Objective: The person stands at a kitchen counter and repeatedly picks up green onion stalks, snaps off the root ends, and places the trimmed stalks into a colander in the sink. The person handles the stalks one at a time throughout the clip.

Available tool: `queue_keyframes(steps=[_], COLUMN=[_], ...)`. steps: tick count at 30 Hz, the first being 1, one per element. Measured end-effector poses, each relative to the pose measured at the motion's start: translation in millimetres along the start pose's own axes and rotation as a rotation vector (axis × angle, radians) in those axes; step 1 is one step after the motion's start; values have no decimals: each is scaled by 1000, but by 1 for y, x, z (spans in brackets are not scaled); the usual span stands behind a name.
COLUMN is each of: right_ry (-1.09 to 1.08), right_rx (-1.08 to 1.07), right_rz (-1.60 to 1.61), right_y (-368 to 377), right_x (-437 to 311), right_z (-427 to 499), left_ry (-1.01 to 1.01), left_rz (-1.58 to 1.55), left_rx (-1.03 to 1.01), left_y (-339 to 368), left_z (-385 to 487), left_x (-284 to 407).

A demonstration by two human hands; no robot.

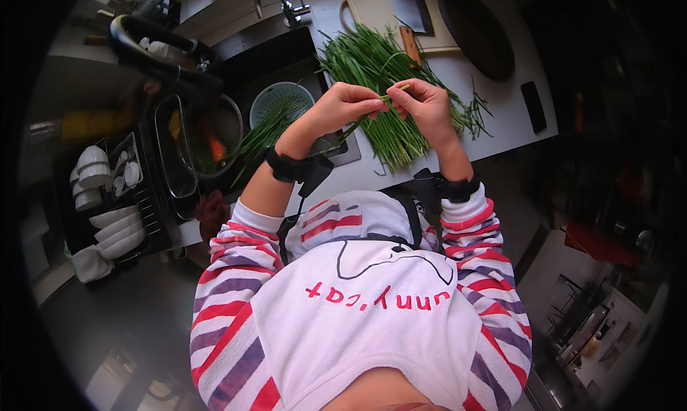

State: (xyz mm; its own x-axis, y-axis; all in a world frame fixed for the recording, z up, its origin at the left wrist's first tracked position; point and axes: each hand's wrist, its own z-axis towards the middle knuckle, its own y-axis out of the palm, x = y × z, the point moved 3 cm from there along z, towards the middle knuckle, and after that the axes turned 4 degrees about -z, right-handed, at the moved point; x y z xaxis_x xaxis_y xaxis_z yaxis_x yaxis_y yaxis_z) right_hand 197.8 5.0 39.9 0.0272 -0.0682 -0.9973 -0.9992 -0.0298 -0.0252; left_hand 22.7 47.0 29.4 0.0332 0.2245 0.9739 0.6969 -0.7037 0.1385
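Observation:
My left hand pinches a green chive stalk between thumb and fingers. Close beside it, my right hand grips the stalk's pale end. Both hands are raised over a large pile of long green chives spread on the white countertop. Short trimmings lie at the pile's right side. To the left, a light-blue colander sits in the dark sink, and more chives lie across it with their lower ends hanging past its rim.
Behind the pile, a cleaver with a wooden handle rests on a cutting board. A dark round pan or lid and a black phone are at right. Left are a tall faucet, a basin holding something orange, and racked white bowls.

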Motion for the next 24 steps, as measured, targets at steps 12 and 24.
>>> queue_keyframes(steps=[12, 24], right_ry=[-56, -32], right_rx=[64, 160], right_rz=[57, -19], right_y=[10, 10], right_x=[16, 34], right_z=[-14, -21], left_ry=[21, 246], left_rz=[15, -582], left_rx=[28, 440], left_y=[-6, -61], left_z=[-19, -29], left_x=[-22, -24])
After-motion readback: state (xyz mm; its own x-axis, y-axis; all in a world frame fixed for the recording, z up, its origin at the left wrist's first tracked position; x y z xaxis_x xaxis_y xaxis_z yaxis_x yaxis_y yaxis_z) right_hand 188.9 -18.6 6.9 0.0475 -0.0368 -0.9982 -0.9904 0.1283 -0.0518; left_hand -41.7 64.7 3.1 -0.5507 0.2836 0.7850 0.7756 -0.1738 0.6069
